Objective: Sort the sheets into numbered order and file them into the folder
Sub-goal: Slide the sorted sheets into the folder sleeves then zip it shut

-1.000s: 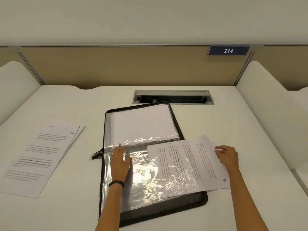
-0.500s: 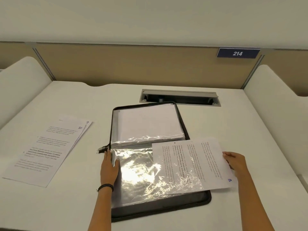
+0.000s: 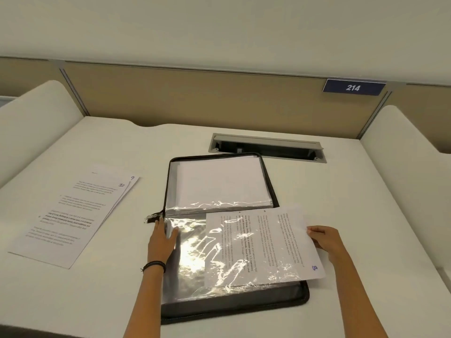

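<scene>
Our left hand [image 3: 161, 242] presses flat on the clear folder sleeve [image 3: 192, 262]; our right hand [image 3: 325, 241] pinches sheet 8 [image 3: 285, 242].

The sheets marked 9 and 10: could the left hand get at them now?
Probably yes. The left hand lies flat on the open folder, gripping nothing, and only bare desk separates it from the sheets marked 9 and 10.
</scene>
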